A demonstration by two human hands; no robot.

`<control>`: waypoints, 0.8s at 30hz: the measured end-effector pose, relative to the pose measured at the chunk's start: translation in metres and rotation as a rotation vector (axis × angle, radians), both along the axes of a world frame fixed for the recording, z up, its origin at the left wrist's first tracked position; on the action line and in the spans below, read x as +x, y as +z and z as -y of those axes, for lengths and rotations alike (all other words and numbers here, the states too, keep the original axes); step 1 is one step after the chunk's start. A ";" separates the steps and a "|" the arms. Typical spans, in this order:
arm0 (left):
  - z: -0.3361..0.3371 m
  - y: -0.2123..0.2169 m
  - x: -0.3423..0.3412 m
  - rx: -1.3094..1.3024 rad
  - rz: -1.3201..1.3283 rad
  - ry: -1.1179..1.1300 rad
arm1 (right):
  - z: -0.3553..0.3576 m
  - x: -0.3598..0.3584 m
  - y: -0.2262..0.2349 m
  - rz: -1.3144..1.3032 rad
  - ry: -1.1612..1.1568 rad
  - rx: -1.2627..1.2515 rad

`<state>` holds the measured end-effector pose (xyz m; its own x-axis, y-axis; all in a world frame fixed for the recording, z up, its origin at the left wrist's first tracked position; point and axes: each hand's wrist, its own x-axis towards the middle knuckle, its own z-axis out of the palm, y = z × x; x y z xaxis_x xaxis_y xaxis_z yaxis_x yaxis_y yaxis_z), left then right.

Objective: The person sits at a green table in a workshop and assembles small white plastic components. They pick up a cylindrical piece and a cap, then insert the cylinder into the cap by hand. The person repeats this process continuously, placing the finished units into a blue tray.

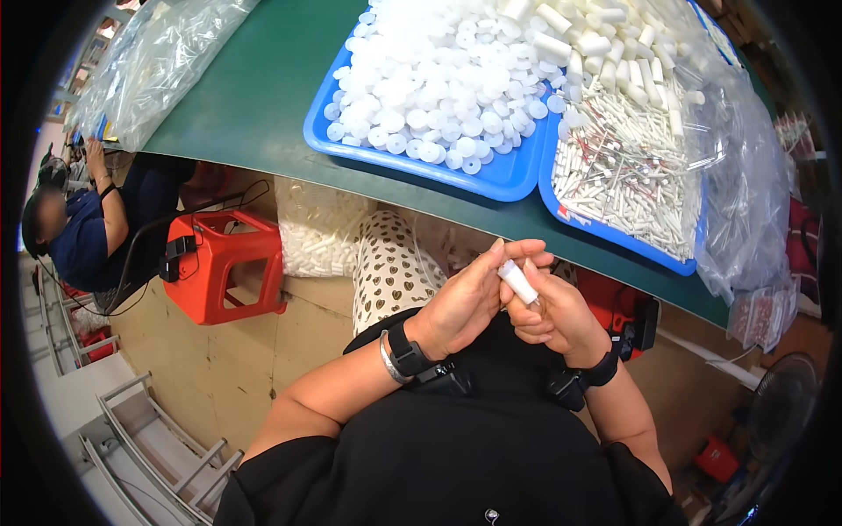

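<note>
Above my lap, just off the table's near edge, I hold a short white cylinder with a slightly wider end. My right hand is closed around it, thumb and fingers pinching its sides. My left hand is cupped beside it with the fingers stretched out, near the cylinder's wider end; whether its fingertips touch the cylinder cannot be made out. Ahead of my hands stands a blue tray heaped with translucent white discs. Right of it, a second blue tray holds many thin white sticks with reddish wires among them.
Thicker white cylinders are piled behind the sticks. Clear plastic bags lie on the green table at right and far left. A red stool stands on the floor, and another person sits at left. A fan is at right.
</note>
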<state>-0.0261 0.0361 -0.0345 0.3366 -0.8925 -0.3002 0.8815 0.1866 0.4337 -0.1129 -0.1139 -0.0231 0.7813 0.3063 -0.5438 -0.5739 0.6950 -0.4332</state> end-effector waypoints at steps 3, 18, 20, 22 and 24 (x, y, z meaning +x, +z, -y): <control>0.000 -0.003 -0.003 0.039 0.036 -0.010 | -0.002 0.000 -0.003 -0.001 -0.010 0.052; -0.017 -0.009 0.010 0.258 0.045 0.148 | -0.019 0.002 -0.006 0.496 0.197 -1.244; -0.026 -0.012 0.017 0.383 0.167 0.196 | -0.018 0.004 -0.009 0.457 0.267 -1.322; -0.035 -0.017 0.025 0.424 0.319 0.306 | -0.017 0.007 -0.023 0.434 0.324 -1.450; -0.039 -0.010 0.034 0.510 0.474 0.332 | -0.016 0.011 -0.044 0.490 0.370 -1.653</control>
